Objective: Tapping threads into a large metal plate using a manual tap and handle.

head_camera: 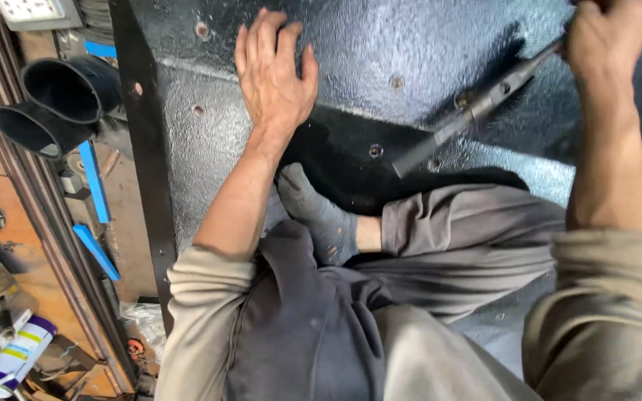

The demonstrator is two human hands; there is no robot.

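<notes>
My left hand [273, 70] lies flat with fingers spread on a black, rough-textured metal panel [410, 44] that has several small bolt holes. My right hand [607, 33] at the top right is closed around the handle of a dark metal tool [469, 115]. The tool slants down to the left, and its blunt end hangs just above the panel near a hole [375, 151]. I sit on the panel with my legs folded, one foot in a grey sock [321, 212] beside my left forearm.
The panel's black left edge [146, 186] drops to a cluttered floor. Two black pipe ends [53, 104], blue strips [94, 182], metal rails and a paint can [1, 360] lie there at the left.
</notes>
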